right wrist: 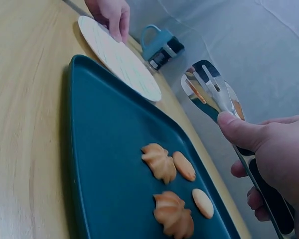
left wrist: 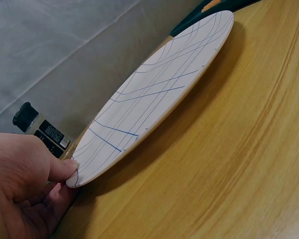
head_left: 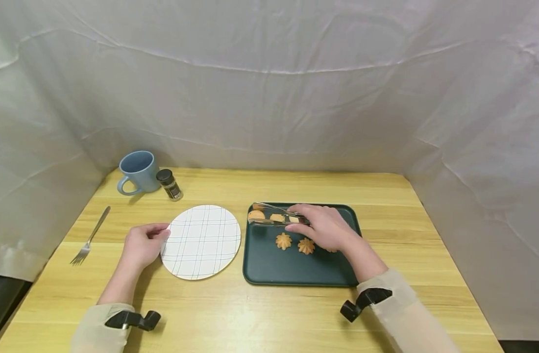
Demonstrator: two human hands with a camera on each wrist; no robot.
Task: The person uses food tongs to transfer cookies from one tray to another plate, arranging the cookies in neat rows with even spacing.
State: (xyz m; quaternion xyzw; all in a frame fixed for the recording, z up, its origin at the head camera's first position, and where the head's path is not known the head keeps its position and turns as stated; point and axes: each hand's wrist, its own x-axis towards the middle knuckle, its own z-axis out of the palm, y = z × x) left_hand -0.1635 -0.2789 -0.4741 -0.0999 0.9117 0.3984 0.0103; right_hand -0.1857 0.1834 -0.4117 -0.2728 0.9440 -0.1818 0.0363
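Observation:
My left hand point(head_left: 142, 243) pinches the near-left edge of a round white plate point(head_left: 201, 242) with a line-grid pattern, its thumb on top of the rim. The right hand point(head_left: 323, 225) grips a pair of metal serving tongs point(right wrist: 217, 94) with dark handles, raised over the dark green tray point(head_left: 269, 269). Between the tong tips shows a round cookie point(head_left: 256, 215). On the tray below lie two more round cookies point(right wrist: 203, 203) and several star-shaped cookies point(right wrist: 159, 163), some partly hidden by the right hand in the head view.
A blue mug point(head_left: 139, 171) and a black-capped spice jar point(head_left: 170, 185) stand at the back left. On the left side of the wooden table lies a fork point(head_left: 90, 237). Pale cloth point(head_left: 269, 108) hangs behind the table and along both sides.

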